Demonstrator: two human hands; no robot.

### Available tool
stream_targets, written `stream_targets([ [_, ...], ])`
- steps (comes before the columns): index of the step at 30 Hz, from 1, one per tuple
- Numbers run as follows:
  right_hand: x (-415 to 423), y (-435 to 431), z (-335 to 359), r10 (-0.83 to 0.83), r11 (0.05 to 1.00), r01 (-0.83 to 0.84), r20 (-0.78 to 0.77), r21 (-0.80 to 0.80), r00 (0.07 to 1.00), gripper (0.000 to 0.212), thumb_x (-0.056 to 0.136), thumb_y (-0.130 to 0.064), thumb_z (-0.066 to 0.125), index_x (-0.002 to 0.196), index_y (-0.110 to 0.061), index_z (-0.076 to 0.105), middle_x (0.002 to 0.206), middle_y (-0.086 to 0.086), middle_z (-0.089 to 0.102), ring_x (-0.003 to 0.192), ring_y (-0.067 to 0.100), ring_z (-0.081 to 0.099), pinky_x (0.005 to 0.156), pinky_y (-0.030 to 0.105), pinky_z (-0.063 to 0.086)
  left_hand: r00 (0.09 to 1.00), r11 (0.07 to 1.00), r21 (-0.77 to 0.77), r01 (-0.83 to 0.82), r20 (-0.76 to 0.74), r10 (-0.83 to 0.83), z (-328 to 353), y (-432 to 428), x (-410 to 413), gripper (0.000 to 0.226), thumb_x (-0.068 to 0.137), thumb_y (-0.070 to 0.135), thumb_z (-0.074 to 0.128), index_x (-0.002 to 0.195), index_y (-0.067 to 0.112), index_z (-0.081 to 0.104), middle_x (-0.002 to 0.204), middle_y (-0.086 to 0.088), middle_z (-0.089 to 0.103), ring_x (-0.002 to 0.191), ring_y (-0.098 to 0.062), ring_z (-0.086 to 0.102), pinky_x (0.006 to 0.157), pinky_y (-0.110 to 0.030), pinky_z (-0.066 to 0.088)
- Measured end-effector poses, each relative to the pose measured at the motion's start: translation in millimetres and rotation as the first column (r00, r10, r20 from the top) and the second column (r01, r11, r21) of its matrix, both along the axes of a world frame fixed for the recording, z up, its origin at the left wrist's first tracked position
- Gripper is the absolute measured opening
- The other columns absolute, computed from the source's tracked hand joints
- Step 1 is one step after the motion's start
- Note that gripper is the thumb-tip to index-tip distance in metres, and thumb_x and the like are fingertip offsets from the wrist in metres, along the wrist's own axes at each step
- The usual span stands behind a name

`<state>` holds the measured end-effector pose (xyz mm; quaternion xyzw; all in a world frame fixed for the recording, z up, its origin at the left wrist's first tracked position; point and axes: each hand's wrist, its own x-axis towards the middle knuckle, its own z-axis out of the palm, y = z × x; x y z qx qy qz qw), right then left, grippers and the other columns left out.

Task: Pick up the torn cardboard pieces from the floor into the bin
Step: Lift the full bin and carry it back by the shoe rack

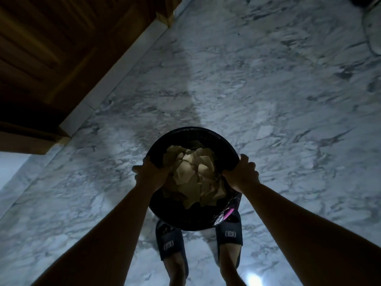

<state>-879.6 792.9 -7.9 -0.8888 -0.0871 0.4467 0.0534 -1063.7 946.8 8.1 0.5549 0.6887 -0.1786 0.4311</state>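
Observation:
A round black bin hangs in front of me above my feet, seen from straight above. It is filled with several torn brown cardboard pieces. My left hand grips the bin's left rim, fingers curled over the edge. On the opposite side, my right hand clasps the right rim. A black liner with a pink patch shows at the bin's lower right. No loose cardboard is visible on the marble floor.
A wooden door with a pale threshold strip runs along the upper left. My feet in dark slides stand under the bin. A dark object and a pale round edge sit at the top right corner.

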Motion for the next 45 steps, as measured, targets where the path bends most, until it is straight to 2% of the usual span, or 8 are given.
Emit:
stream_targets([
  [4, -14.5, -9.6, -28.4, -0.098, 0.994, 0.098, -0.008, 0.057, 0.995, 0.078, 0.085, -0.043, 0.064, 0.145, -0.019, 0.020, 0.130, 0.020, 0.049, 0.117, 0.045, 0.054, 0.097, 0.056, 0.047, 1.000, 0.991, 0.130, 0.013, 0.005, -0.014, -27.0, 1.4, -1.2, 0.090, 0.069, 0.059, 0.069, 0.137, 0.021, 0.024, 0.132, -0.022, 0.041, 0.114, -0.047, 0.050, 0.096, -0.061, 0.044],
  [8, -17.0, -16.7, -31.8, -0.197, 0.978, 0.193, 0.049, 0.077, 0.979, 0.055, 0.090, -0.027, 0.059, 0.135, -0.010, 0.032, 0.125, 0.025, 0.051, 0.114, 0.048, 0.054, 0.092, 0.052, 0.048, 0.999, 0.992, 0.124, 0.029, 0.029, -0.033, -30.3, 10.3, -6.8, 0.075, 0.071, 0.047, 0.066, 0.136, 0.021, 0.039, 0.123, -0.017, 0.055, 0.106, -0.040, 0.056, 0.086, -0.046, 0.049],
  [15, 7.5, -53.8, 16.9, -0.309, 0.951, 0.307, 0.058, 0.045, 0.949, 0.037, 0.094, -0.014, 0.050, 0.129, -0.006, 0.039, 0.119, 0.027, 0.058, 0.106, 0.045, 0.060, 0.085, 0.047, 0.054, 0.923, 0.900, 0.228, 0.371, 0.013, -0.384, 21.5, 21.1, 32.7, 0.038, 0.091, 0.031, 0.059, 0.125, 0.015, 0.053, 0.113, -0.013, 0.064, 0.104, -0.036, 0.061, 0.085, -0.039, 0.047],
  [24, 51.4, -181.3, 254.1, -0.481, 0.876, 0.469, 0.142, 0.114, 0.865, 0.036, 0.089, -0.021, 0.053, 0.120, -0.004, 0.049, 0.109, 0.022, 0.061, 0.090, 0.035, 0.058, 0.069, 0.036, 0.049, 0.636, 0.649, 0.244, 0.721, 0.139, -0.759, 256.8, -40.0, 135.7, 0.028, 0.096, 0.029, 0.052, 0.123, 0.021, 0.058, 0.109, -0.012, 0.067, 0.093, -0.034, 0.063, 0.076, -0.038, 0.053],
  [27, 59.7, -238.0, 355.1, -0.488, 0.873, 0.468, 0.212, 0.138, 0.847, 0.038, 0.089, -0.023, 0.055, 0.119, -0.001, 0.052, 0.105, 0.020, 0.061, 0.089, 0.035, 0.059, 0.060, 0.029, 0.046, 0.526, 0.548, 0.243, 0.800, 0.155, -0.836, 358.3, -80.5, 164.6, 0.038, 0.096, 0.030, 0.053, 0.132, 0.022, 0.053, 0.122, -0.013, 0.063, 0.092, -0.031, 0.063, 0.081, -0.041, 0.057],
  [31, 61.4, -312.5, 450.9, -0.578, 0.816, 0.544, 0.281, 0.196, 0.766, 0.048, 0.090, -0.027, 0.056, 0.129, 0.001, 0.052, 0.121, 0.026, 0.060, 0.106, 0.041, 0.062, 0.082, 0.044, 0.059, 0.454, 0.490, 0.242, 0.838, 0.190, -0.871, 453.7, -143.0, 196.2, 0.053, 0.093, 0.032, 0.053, 0.145, 0.028, 0.041, 0.135, -0.010, 0.055, 0.098, -0.032, 0.064, 0.081, -0.044, 0.060],
  [36, 57.1, -408.6, 520.2, -0.703, 0.711, 0.647, 0.267, 0.274, 0.659, 0.052, 0.087, -0.029, 0.055, 0.127, 0.005, 0.053, 0.122, 0.026, 0.060, 0.102, 0.041, 0.064, 0.081, 0.050, 0.061, 0.356, 0.404, 0.241, 0.883, 0.220, -0.908, 527.1, -229.0, 234.9, 0.064, 0.094, 0.035, 0.056, 0.152, 0.026, 0.031, 0.149, -0.011, 0.042, 0.116, -0.037, 0.056, 0.092, -0.049, 0.056],
  [45, 71.6, -579.1, 568.3, -0.789, 0.614, 0.710, 0.288, 0.345, 0.543, 0.052, 0.092, -0.029, 0.057, 0.128, 0.008, 0.053, 0.128, 0.027, 0.058, 0.111, 0.040, 0.061, 0.089, 0.042, 0.056, 0.253, 0.291, 0.214, 0.933, 0.189, -0.949, 580.7, -403.0, 294.4, 0.053, 0.091, 0.040, 0.057, 0.138, 0.019, 0.047, 0.134, -0.012, 0.051, 0.100, -0.035, 0.061, 0.079, -0.049, 0.060],
])
